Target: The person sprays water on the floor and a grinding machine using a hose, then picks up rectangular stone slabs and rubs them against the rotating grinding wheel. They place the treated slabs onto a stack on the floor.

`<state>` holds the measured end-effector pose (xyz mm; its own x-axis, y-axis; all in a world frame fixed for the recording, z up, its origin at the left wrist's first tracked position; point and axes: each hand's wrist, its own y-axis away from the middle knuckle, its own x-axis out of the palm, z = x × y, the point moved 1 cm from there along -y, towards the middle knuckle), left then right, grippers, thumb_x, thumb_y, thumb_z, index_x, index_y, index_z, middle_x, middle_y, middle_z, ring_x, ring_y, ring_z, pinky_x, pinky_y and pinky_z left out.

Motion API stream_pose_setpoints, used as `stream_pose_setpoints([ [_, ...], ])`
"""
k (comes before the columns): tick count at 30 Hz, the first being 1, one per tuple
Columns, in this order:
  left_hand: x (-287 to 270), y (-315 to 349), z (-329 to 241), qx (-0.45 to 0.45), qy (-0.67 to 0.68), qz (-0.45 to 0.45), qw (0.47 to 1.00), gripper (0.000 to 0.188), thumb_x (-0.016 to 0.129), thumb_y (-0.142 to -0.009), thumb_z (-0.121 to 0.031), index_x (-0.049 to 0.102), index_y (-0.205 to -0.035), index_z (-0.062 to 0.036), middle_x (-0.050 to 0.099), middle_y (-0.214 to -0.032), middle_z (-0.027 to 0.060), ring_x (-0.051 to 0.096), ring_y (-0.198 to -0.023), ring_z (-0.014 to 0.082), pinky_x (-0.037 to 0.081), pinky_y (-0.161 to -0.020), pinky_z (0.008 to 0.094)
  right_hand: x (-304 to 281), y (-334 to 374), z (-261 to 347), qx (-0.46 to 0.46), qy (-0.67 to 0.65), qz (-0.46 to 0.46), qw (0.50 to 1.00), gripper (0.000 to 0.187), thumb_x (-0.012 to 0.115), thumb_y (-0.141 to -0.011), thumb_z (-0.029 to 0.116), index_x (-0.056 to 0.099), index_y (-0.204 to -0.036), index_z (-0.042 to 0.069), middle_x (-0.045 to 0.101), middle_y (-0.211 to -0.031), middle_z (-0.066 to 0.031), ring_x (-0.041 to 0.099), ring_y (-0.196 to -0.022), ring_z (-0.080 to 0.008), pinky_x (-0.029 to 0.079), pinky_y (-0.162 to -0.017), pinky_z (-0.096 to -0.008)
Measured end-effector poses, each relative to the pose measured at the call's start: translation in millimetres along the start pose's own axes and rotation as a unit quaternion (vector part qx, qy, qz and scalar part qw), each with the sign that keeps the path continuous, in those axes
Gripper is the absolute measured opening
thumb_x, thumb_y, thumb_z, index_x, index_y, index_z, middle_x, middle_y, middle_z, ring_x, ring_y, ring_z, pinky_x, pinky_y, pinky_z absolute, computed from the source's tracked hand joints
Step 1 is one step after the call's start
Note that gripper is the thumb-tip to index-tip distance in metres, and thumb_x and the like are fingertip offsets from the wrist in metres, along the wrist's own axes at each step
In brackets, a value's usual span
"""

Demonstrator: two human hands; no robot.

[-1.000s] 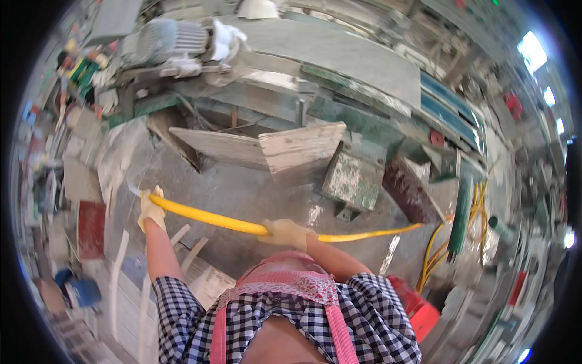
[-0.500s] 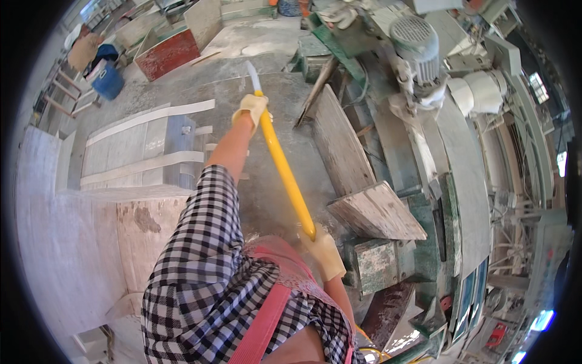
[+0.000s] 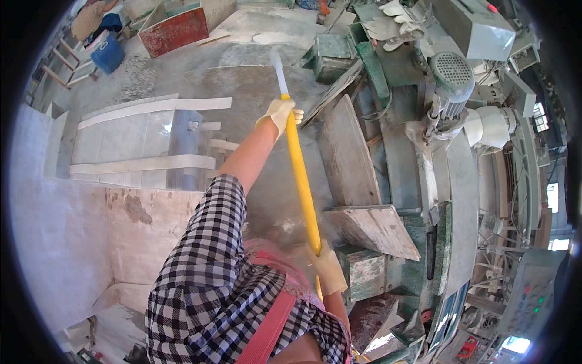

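A long yellow hose (image 3: 298, 176) runs from near my waist out over the grey floor. My left hand (image 3: 280, 115), in a cream glove, is closed round it near its far end. Lower down, my right hand (image 3: 330, 272), gloved alike, grips the hose beside a tilted board. Past the far end a pale bluish streak (image 3: 278, 71) stretches away; it looks like water, though I cannot tell for sure. More thin yellow line shows below my right hand.
Strapped pale slabs (image 3: 127, 136) stand at my left by a large pale box (image 3: 154, 236). On the right, boards (image 3: 351, 155) lean against a green machine with a grey motor (image 3: 451, 79). Far left are a red-sided box (image 3: 174, 31), a blue bucket (image 3: 108, 53) and another person (image 3: 91, 21).
Both hands still hold the hose. The hose and my left hand have swung to the right in the picture, and the view has shifted, with the motor now lower and farther right.
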<state>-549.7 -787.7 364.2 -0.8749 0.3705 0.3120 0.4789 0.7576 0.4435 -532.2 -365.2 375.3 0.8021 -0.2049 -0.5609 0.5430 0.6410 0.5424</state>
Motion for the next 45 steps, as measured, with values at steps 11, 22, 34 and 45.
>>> stream_pose_setpoints([
  [11,6,-11,-19,0.001,-0.14,-0.078,0.987,0.036,0.056,-0.096,-0.023,0.065,-0.109,0.0089,0.069,-0.083,0.021,0.073,-0.072,0.0319,0.057,-0.065,0.0436,-13,-7,14,-0.018,0.018,-0.018,1.0,0.051,0.066,-0.093,0.045,0.062,-0.106,-0.004,0.07,-0.075,-0.0196,0.073,-0.07,-0.0308,0.053,-0.065,-0.0384],
  [22,-7,-46,0,-0.012,-0.193,-0.108,0.975,0.03,0.058,-0.092,-0.02,0.07,-0.103,0.0064,0.069,-0.079,0.0187,0.072,-0.065,0.0308,0.056,-0.062,0.0432,-13,-12,26,0.005,0.041,-0.007,0.999,0.049,0.066,-0.093,0.044,0.061,-0.103,-0.004,0.07,-0.077,-0.0221,0.073,-0.071,-0.0338,0.054,-0.067,-0.0402],
  [34,-77,-60,5,0.024,-0.254,-0.135,0.957,0.031,0.056,-0.093,-0.018,0.067,-0.103,0.0096,0.071,-0.088,0.0229,0.074,-0.069,0.0333,0.057,-0.061,0.0425,-12,-27,39,0.015,0.03,0.061,0.998,0.056,0.066,-0.091,0.048,0.061,-0.12,0.0,0.069,-0.096,-0.0316,0.067,-0.095,-0.0497,0.052,-0.079,-0.0525],
  [45,-53,-52,-24,0.002,-0.375,-0.038,0.926,0.032,0.06,-0.084,-0.015,0.07,-0.106,0.0051,0.071,-0.105,0.0274,0.073,-0.095,0.0372,0.057,-0.077,0.0442,-13,-21,38,0.021,0.039,0.073,0.996,0.06,0.067,-0.091,0.051,0.062,-0.122,0.0,0.071,-0.095,-0.0286,0.07,-0.094,-0.0456,0.054,-0.079,-0.0478],
])
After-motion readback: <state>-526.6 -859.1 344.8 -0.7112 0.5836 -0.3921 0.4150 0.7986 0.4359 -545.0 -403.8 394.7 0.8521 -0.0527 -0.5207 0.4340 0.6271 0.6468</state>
